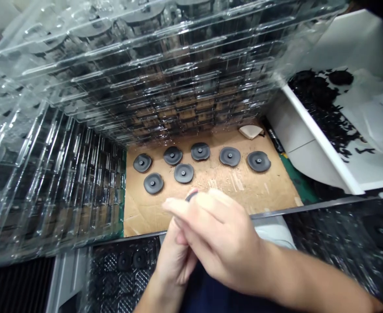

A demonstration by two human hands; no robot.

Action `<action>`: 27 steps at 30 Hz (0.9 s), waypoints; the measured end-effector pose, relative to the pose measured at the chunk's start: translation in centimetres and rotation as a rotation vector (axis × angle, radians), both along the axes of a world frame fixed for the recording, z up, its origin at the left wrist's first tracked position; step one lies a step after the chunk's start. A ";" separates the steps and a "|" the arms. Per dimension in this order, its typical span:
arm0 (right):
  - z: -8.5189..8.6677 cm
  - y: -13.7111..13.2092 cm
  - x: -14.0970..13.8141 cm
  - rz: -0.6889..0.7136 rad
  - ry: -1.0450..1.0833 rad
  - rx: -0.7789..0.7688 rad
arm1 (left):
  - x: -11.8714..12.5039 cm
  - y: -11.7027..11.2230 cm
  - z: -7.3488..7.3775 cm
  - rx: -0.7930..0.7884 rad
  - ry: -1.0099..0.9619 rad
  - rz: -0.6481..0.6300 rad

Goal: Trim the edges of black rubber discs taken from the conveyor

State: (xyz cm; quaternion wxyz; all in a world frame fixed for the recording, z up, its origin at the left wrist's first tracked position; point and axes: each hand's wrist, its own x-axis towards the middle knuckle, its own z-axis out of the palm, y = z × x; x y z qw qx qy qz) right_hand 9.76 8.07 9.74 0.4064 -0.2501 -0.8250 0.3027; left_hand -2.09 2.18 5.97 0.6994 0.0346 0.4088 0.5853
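My right hand (217, 230) is closed over my left hand (175, 256) in front of the bench's near edge. The fingers of both are wrapped together. A small dark curved edge (191, 195) with a reddish line shows above the right fingers; the rest of that piece is hidden. Beyond the hands, several dark round discs lie apart on a cardboard sheet (211, 204), each with a small hub at its centre. The nearest ones are a disc (184, 173) just ahead and another disc (153, 183) to the left.
Tall stacks of clear plastic trays (178, 78) wall off the back and left (90, 174). At right stands a white bin (322, 139) with many small black parts (322, 95). A pale wedge-shaped piece (250, 131) and a black pen-like stick (273, 135) lie near it. A tray with discs (126, 274) sits below the bench's edge.
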 end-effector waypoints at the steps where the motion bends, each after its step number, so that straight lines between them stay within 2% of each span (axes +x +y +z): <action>1: 0.0 -0.1 0.4 0.047 0.017 -0.027 | -0.1 -0.1 0.0 0.023 -0.015 -0.005; 3: 0.1 -0.4 1.6 0.164 -0.061 -0.170 | -0.3 -0.2 -0.1 0.065 -0.037 -0.025; 5: 0.3 -0.6 2.9 0.128 -0.201 -0.261 | -0.5 -0.3 -0.4 0.066 -0.054 -0.047; 7: 0.6 -0.5 3.5 -0.031 -0.306 -0.187 | -0.4 -0.2 -0.6 0.048 -0.076 -0.049; 9: 0.8 0.2 3.1 -0.112 -0.300 -0.001 | -0.2 0.0 -0.7 0.011 -0.078 -0.048; 11: 0.7 1.5 2.1 0.029 -0.175 0.148 | -0.1 0.0 -0.6 -0.001 -0.075 -0.084; 13: 0.2 3.0 1.5 0.207 -0.072 0.131 | -0.2 -0.1 -0.5 0.048 -0.085 -0.126; 14: -0.3 3.7 1.4 0.227 -0.058 0.085 | -0.4 -0.2 -0.5 0.081 -0.106 -0.137; 15: -0.8 4.2 1.6 0.186 -0.069 0.026 | -0.5 -0.4 -0.4 0.104 -0.135 -0.140; 18: -3.7 4.1 2.9 -0.080 -0.118 -0.163 | -1.0 -0.8 -0.4 0.102 -0.222 -0.111; 19: -5.0 3.5 3.3 -0.126 -0.132 -0.228 | -1.1 -0.9 -0.4 0.095 -0.230 -0.104; 21: -7.9 2.2 4.0 -0.141 -0.176 -0.324 | -1.2 -0.8 -0.4 0.092 -0.222 -0.102; 24: -11.3 0.7 4.4 -0.083 -0.235 -0.344 | -1.2 -0.5 -0.4 0.101 -0.229 -0.134; 26: -11.4 0.8 4.4 -0.091 -0.248 -0.350 | -1.2 -0.4 -0.2 0.104 -0.242 -0.160; 27: -10.6 1.0 4.5 -0.119 -0.249 -0.357 | -1.1 -0.3 -0.1 0.102 -0.245 -0.169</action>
